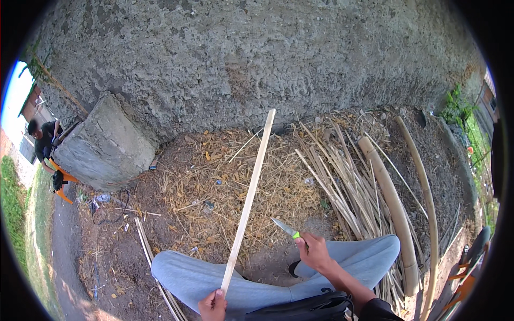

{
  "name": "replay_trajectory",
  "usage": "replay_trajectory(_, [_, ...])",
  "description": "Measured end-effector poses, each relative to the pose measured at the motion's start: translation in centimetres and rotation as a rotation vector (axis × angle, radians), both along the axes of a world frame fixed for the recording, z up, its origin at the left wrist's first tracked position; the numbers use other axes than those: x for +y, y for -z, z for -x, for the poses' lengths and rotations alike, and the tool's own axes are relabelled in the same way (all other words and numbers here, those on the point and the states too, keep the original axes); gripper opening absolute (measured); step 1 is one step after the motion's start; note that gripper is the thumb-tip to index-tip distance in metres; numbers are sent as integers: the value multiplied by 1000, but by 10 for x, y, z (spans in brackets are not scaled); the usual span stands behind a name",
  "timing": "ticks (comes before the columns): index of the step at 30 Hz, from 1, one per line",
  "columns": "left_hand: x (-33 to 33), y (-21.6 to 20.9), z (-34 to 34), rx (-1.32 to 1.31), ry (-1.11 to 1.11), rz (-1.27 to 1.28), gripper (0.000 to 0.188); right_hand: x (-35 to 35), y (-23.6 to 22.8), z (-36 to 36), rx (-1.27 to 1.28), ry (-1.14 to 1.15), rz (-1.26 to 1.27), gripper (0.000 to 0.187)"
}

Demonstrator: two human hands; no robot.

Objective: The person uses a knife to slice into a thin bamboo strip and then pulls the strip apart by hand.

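Observation:
My left hand (212,306) is closed round the lower end of a long, pale bamboo strip (250,198). The strip slants up and away, its far end near the foot of the wall. In my right hand (315,251) is a knife (285,228) with a bright green part next to the blade. Its blade points up and left, toward the strip but apart from it. Most of the knife's handle is hidden in my fist. Both hands are over my legs in light grey-blue trousers (203,275).
A pile of thin bamboo strips (348,184) lies at right, beside thick bamboo poles (393,206). More strips (147,243) lie at left. Shavings and dry leaves (203,182) cover the ground before a rough wall (267,59). A person (45,142) is by the concrete block (110,142).

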State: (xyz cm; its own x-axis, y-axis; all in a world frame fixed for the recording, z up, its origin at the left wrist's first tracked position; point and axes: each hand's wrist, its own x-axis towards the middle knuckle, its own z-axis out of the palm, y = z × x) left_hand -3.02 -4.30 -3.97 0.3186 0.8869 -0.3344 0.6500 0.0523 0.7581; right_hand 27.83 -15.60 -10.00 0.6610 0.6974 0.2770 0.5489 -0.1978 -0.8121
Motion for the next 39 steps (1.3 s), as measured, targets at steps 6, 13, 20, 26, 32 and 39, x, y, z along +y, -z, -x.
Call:
replay_trajectory(6, [-8,18,6,6,-40,-26,39,37,-39,29,-243,-147,-74,20])
replay_trajectory(13, [-18,8,-12,-42,-55,-60,37,33,-29,43,-305,-296,-44,27])
replay_trajectory(20, [-17,25,-11,27,7,-227,33,41,-26,29,-439,-86,8,26])
replay_trajectory(26, [-22,38,8,-33,47,-210,31,50,-6,-28,-254,207,130,25])
replay_trajectory(32, [-20,20,-9,-18,-21,-101,35,32,-27,38,-410,-155,29,29])
replay_trajectory(39, [-29,19,23,-65,19,41,37,53,-12,-28,-337,221,92,27])
